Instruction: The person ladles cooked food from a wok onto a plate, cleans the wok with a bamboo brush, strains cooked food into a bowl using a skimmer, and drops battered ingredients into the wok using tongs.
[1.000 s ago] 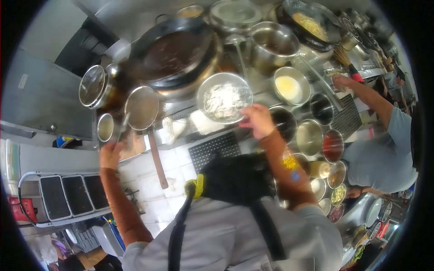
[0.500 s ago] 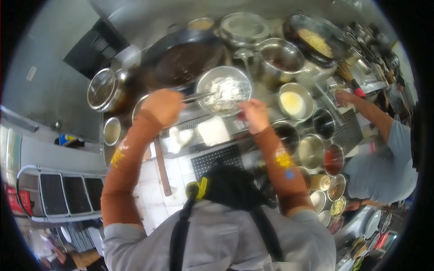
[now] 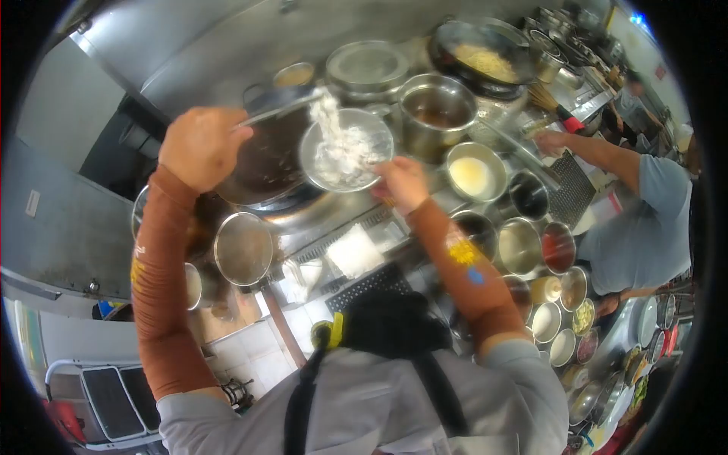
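Note:
My left hand (image 3: pixel 203 148) is closed round the end of metal tongs (image 3: pixel 282 108), raised over a wok of dark liquid (image 3: pixel 262 155). From the tips hangs a clump of white, floury food (image 3: pixel 327 114) above a metal bowl (image 3: pixel 308 165). More floury pieces lie inside the bowl. My right hand (image 3: pixel 404 183) grips the bowl's near right rim, fingers partly hidden. Both forearms wear brown sleeves.
A round strainer (image 3: pixel 243 249) sits below the wok. Right of the bowl stand a deep pot (image 3: pixel 436 140) and a bowl with pale yellow contents (image 3: pixel 470 176). A wok of noodle-like food (image 3: pixel 485 62) is at the back. A co-worker (image 3: pixel 633 220) stands at the right.
My left hand has risen and moved left, lifting the floury clump out of the bowl with the tongs. My right hand stays on the bowl. The view has shifted and turned.

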A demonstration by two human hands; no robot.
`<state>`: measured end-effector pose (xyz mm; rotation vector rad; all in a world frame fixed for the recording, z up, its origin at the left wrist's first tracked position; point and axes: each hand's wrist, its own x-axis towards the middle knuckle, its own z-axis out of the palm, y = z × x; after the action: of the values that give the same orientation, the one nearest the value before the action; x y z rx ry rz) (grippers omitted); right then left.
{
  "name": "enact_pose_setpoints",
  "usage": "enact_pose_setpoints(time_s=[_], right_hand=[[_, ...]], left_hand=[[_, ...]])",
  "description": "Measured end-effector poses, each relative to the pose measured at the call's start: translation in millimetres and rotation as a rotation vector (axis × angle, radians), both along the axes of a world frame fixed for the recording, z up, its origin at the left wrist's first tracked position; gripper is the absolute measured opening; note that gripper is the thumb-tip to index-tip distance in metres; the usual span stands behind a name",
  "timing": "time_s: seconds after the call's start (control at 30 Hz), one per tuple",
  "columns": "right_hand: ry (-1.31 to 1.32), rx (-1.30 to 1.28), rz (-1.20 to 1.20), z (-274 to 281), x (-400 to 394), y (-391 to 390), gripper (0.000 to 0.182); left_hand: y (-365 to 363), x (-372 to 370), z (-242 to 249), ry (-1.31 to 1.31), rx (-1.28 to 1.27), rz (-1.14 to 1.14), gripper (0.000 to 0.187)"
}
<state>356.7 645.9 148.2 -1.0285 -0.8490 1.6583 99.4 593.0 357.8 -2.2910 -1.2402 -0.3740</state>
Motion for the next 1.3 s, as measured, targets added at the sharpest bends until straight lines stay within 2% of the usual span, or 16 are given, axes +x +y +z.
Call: enact_pose_setpoints(time_s=[0.07,0.2,0.3,0.4,0.6,0.7,0.73,0.83,1.0,1.1,1.13,1.27,1.3], right_hand=[[-0.002,0.006,0.039,-4.9,-2.0,4.2,0.017],[0.057,0.034,-0.006,3.0,-6.3,4.5,0.01],[0.043,-0.002,0.002,2.0,-6.2,6.7,0.009],[0.049,-0.045,0.039,-0.5,-1.4,3.0,0.008],[0.004,-0.076,0.048,-15.9,9.5,-1.9,0.008],[0.019,-0.087,0.036,-11.2,10.3,-5.0,0.009],[0.013,-0.088,0.046,-9.7,10.5,-5.7,0.009],[0.006,-0.083,0.052,-5.7,14.2,-4.7,0.011],[0.025,-0.067,0.058,-6.2,16.7,-5.7,0.013],[0.022,-0.044,0.089,-12.4,12.8,-0.6,0.024],[0.017,-0.043,0.095,-12.3,12.3,-0.8,0.023],[0.004,-0.047,0.1,-13.4,9.7,-4.2,0.016],[0.001,-0.049,0.101,-14.0,9.7,-5.4,0.014]], left_hand=[[8.1,-1.2,10.0,0.013,0.022,-0.002,0.02],[13.7,6.4,11.2,0.038,0.036,-0.052,0.019],[12.9,20.2,-21.8,0.032,-0.147,0.105,0.021],[23.2,31.0,-43.2,0.182,-0.491,0.431,0.023],[-7.2,32.2,-28.1,0.151,-0.385,0.367,0.024],[-15.5,39.3,-56.3,0.172,-0.453,0.262,0.025],[-13.8,48.6,-60.2,0.233,-0.568,0.333,0.024],[-21.9,46.1,-56.4,0.18,-0.45,0.316,0.02],[-35.1,40.5,-16.7,0.183,-0.18,0.203,0.015],[-34.0,40.0,3.2,0.146,-0.166,0.24,0.015],[-34.0,33.3,6.4,0.114,-0.039,0.124,0.018],[-30.6,25.5,37.4,0.086,0.037,0.03,0.02],[-30.1,28.8,36.5,0.09,-0.004,0.08,0.02]])
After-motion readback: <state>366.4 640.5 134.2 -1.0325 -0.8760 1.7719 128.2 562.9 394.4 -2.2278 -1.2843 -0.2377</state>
